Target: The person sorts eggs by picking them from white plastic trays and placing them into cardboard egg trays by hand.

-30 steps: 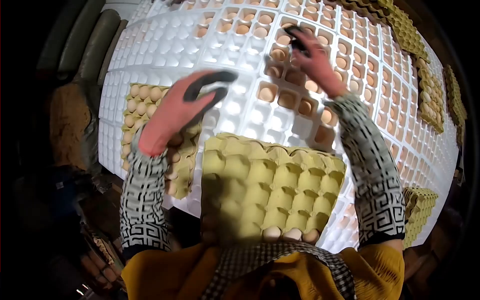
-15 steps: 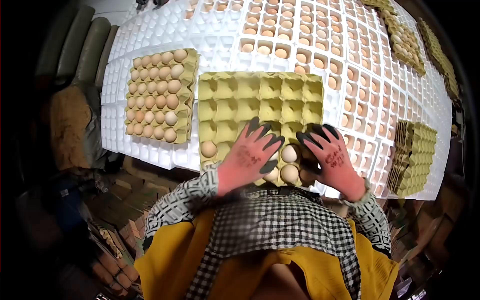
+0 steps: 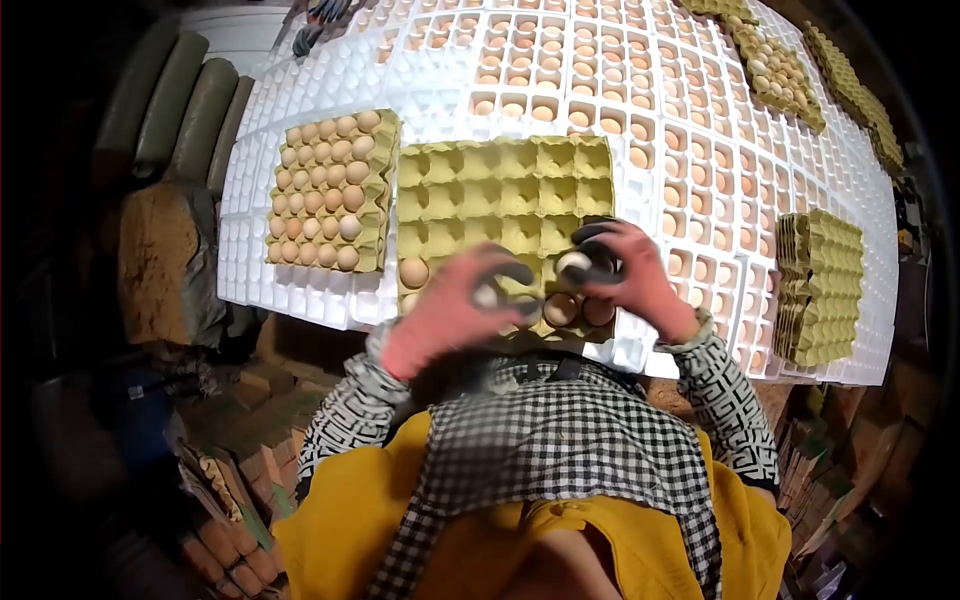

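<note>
Both my hands wear pink gloves with dark fingertips. My left hand [image 3: 440,310] is curled around an egg [image 3: 486,296], low over the front of the yellow-green pulp egg tray [image 3: 505,200]. At the tray's right side, my right hand [image 3: 632,270] grips another pale egg [image 3: 574,263] between thumb and fingers. Two eggs [image 3: 560,311] sit in the front cups just below it. A brownish egg [image 3: 413,272] rests at the tray's left edge. The cups in the back rows hold nothing. My hands partly hide the front rows.
Left of the tray stands a pulp tray full of eggs [image 3: 330,200]. A stack of pulp trays [image 3: 820,285] is at the right. White compartment trays [image 3: 640,185] with many eggs cover the table behind. Far right lie more pulp trays [image 3: 780,75]. Dark rolls [image 3: 170,105] stand left.
My hands were spread over the front cups; now their fingers are closed around eggs. The left has moved slightly left and the right upward. The view has shifted a little.
</note>
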Tool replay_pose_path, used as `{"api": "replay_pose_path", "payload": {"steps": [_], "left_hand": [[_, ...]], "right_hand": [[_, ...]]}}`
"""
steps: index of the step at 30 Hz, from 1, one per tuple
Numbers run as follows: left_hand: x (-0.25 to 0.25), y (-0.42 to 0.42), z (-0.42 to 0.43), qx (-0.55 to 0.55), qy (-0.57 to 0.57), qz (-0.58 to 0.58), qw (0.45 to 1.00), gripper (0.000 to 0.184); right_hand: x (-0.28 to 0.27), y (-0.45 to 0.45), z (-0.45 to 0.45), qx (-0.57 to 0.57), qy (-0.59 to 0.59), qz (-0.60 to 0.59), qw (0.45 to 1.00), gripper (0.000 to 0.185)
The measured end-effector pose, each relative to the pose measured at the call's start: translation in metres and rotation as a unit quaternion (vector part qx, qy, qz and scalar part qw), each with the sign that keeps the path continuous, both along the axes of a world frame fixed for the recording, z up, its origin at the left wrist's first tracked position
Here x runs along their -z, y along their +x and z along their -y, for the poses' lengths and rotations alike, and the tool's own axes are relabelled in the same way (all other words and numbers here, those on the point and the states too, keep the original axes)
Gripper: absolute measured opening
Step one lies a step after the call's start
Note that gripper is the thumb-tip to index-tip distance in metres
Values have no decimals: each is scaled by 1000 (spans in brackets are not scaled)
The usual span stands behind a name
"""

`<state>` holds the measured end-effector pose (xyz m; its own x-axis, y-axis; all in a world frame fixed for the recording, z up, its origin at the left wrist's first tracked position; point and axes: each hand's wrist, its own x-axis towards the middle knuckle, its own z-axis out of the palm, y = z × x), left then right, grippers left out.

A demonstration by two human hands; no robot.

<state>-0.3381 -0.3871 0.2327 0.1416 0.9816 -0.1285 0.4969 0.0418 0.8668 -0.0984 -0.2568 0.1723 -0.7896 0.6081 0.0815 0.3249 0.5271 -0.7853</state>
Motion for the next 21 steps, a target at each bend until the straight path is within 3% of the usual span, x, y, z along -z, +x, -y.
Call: {"api": "replay_pose_path", "payload": {"steps": [1,2,5,6,8,9,10,11,12,13,14,15,16,17,18,20,21], "left_hand": [[-3,19,-1,47,22,-147,988,45],[-5,38,-1,92,43,-290,952,49],[21,66,-16,168,-3,-379,910,51],[25,68,-23,203,-31,-396,895,51],[21,46,-25,128,-71,-239,960,45],[25,27,-22,60,-68,-129,987,44],[25,12,-18,-8,-66,-18,998,44],[10,4,-16,-67,-118,164,977,45],[-4,-2,-13,-125,-170,339,917,47],[-3,-15,-10,-110,-206,371,899,48],[1,-21,-8,-92,-162,323,928,46],[-2,-20,-6,-50,-96,231,967,45],[-7,-17,-4,-5,-29,136,990,45],[-20,-10,-3,68,-5,-121,990,42],[-28,7,-3,108,-42,-284,952,62],[-9,30,0,161,-28,-443,881,57],[7,31,0,176,10,-486,856,51]], "right_hand": [[12,22,-10,97,-191,-74,974,38],[19,38,-16,190,-373,-144,897,39],[-36,40,-20,161,-404,-399,807,42],[-43,47,-26,122,-407,-400,812,51],[-50,56,-34,66,-367,-137,918,60],[-69,33,-22,69,-206,112,970,66],[-43,27,-5,22,113,185,976,61],[-20,20,0,-12,146,209,967,58],[-7,14,4,-46,176,233,955,55],[-34,5,1,-50,106,369,922,53],[-12,32,-3,-8,137,142,980,51],[-21,46,-4,61,-98,60,991,48],[-39,58,-6,130,-326,-26,936,45],[-56,71,-6,153,-434,-124,879,48],[-65,78,-6,150,-471,-180,850,47],[-58,86,4,129,-408,-94,899,52],[-38,81,14,70,-208,-35,975,58]]}}
